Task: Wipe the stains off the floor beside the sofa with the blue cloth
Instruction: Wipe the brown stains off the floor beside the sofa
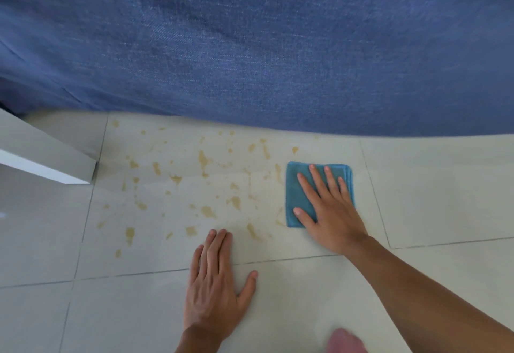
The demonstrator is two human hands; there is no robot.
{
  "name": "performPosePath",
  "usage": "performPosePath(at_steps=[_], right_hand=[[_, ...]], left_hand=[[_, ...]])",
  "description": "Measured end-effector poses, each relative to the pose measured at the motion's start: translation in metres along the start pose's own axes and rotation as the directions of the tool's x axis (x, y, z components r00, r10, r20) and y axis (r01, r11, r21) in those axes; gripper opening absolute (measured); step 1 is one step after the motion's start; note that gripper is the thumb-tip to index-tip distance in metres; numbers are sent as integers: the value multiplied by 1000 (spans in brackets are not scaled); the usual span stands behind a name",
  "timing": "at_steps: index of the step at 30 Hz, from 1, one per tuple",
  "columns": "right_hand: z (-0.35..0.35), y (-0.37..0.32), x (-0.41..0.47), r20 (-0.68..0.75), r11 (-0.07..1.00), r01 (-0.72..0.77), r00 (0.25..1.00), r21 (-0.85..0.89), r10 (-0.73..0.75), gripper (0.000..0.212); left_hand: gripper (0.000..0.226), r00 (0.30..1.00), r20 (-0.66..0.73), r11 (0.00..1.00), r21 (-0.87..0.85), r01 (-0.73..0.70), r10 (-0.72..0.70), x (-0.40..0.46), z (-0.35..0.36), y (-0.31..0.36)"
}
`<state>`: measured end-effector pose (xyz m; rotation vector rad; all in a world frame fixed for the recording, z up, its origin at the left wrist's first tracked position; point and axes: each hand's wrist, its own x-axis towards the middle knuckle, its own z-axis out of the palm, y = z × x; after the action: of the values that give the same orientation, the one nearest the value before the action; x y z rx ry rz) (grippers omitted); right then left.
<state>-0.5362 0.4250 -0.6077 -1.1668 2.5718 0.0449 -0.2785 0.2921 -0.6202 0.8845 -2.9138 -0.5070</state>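
Pale floor (306,297) tiles, split by thin grey grout lines, fill the lower half of the head view, and one blue sofa (250,46) spans the whole upper half, its fabric base meeting the floor. At the left edge one white furniture leg (47,155) comes down onto the tiles near the sofa's corner.

Tan stains (204,159) are scattered over one large tile in front of the sofa; there are dozens of small spots and streaks, too many to count exactly, spread from near the white leg to the cloth's left edge.

One cloth (299,199), blue and folded into a square, lies flat on the floor at the right end of the stained patch, near the sofa base but not touching it.

Two bare hands show. The right hand (325,205) lies palm down on the cloth, fingers spread and straight, pressing rather than gripping. The left hand (215,280) rests flat on the bare floor, fingers together and thumb out, its fingertips at the near edge of the stains, holding nothing.

A blurred pinkish shape sits at the bottom edge; I cannot tell what it is.
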Motion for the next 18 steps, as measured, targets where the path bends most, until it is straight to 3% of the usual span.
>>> performPosePath(at_steps=[6,9,13,18], right_hand=[[-15,23,51,-28,961,-267,963,66,270,81],[-26,2,84,3,966,-238,971,106,239,75],[-18,-7,52,2,998,-25,1000,58,25,72],[-24,27,70,-21,961,-271,962,54,273,77]], left_hand=[[86,991,-131,1000,-15,-5,3,3,9,-6],[85,989,-150,1000,-16,-17,14,5,13,-6],[81,983,-181,1000,-23,-14,9,4,13,-4],[81,978,-206,999,-35,-14,6,8,12,-3]])
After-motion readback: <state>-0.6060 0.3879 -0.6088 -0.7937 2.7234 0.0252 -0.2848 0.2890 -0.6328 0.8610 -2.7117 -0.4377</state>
